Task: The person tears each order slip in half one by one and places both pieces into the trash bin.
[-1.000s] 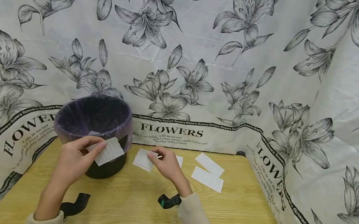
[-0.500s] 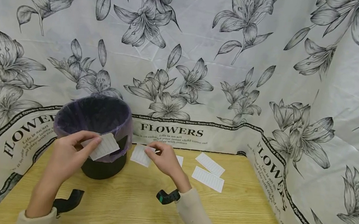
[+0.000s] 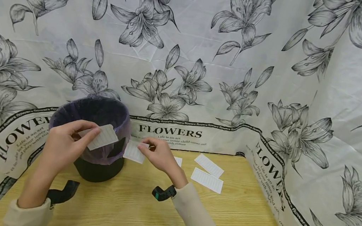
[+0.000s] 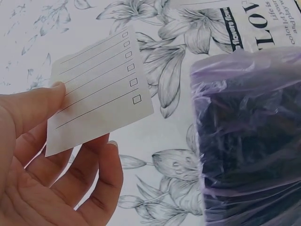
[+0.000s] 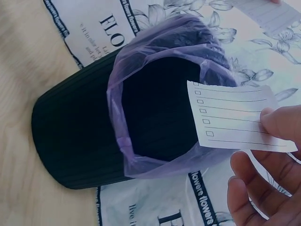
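My left hand pinches a piece of lined checklist paper between thumb and fingers, in front of the bin's near side in the head view. Small checkboxes run along one edge of that piece. A second checklist piece, with a rough edge, is pinched by my right hand, just right of the bin. The black trash bin stands upright on the table, its purple bag liner folded over the rim. The two papers are apart from each other.
Two more lined paper strips lie on the table to the right, their edges close together. Part of another strip shows behind the right hand. A flower-printed cloth hangs behind and along the sides.
Both hands have shifted left and slightly up with their pieces of paper, nearer to the bin's rim. The strips on the table stay where they lie.
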`<state>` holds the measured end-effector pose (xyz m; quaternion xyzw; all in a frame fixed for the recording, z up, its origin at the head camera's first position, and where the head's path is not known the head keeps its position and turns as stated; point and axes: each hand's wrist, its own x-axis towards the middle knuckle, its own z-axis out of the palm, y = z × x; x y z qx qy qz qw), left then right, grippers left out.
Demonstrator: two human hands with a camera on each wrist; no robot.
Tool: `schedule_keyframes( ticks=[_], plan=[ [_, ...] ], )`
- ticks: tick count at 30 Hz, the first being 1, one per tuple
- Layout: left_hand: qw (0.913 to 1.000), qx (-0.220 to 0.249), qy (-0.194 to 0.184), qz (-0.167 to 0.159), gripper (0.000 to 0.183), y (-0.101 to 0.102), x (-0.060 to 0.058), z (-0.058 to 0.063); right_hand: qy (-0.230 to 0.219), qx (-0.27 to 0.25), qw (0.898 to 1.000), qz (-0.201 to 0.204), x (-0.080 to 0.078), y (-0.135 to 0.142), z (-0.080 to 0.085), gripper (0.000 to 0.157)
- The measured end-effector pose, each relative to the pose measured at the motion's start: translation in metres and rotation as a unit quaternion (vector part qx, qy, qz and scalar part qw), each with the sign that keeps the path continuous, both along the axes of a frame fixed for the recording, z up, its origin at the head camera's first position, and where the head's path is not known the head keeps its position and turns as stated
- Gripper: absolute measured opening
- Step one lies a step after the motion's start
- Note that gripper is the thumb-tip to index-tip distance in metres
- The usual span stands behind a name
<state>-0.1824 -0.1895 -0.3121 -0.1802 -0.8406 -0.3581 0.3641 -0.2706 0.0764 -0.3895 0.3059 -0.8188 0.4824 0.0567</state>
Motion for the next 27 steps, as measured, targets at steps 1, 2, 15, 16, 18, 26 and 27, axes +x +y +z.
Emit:
schedule_keyframes(
  ticks=[1, 2, 15, 16, 18, 26, 27],
  plan=[
    [1.0, -0.003, -0.001, 0.0, 0.011, -0.001, -0.001, 0.001, 0.004, 0.001, 1.0, 0.003, 0.0, -0.001, 0.002, 0.021],
    [1.0, -0.007, -0.002, 0.0, 0.01, -0.002, -0.001, 0.003, 0.005, 0.001, 1.0, 0.005, -0.001, -0.002, 0.003, 0.021],
    [0.9994, -0.035, 0.005, 0.0, 0.015, -0.01, -0.005, 0.015, 0.002, 0.02, 1.0, 0.019, -0.007, -0.008, 0.024, 0.023],
    [0.9992, -0.038, 0.008, 0.0, 0.014, -0.01, -0.005, 0.016, 0.004, 0.021, 1.0, 0.017, -0.008, -0.008, 0.024, 0.023],
    [0.999, -0.044, 0.01, -0.001, 0.014, -0.011, -0.006, 0.018, 0.009, 0.023, 1.0, 0.017, -0.009, -0.008, 0.026, 0.022],
    [0.997, -0.076, -0.01, 0.008, 0.008, -0.019, -0.007, 0.022, 0.037, 0.043, 0.998, 0.021, -0.013, -0.012, 0.034, 0.021],
    [0.9966, -0.081, -0.011, 0.008, 0.008, -0.02, -0.008, 0.021, 0.039, 0.046, 0.998, 0.023, -0.014, -0.012, 0.036, 0.021]
  ],
)
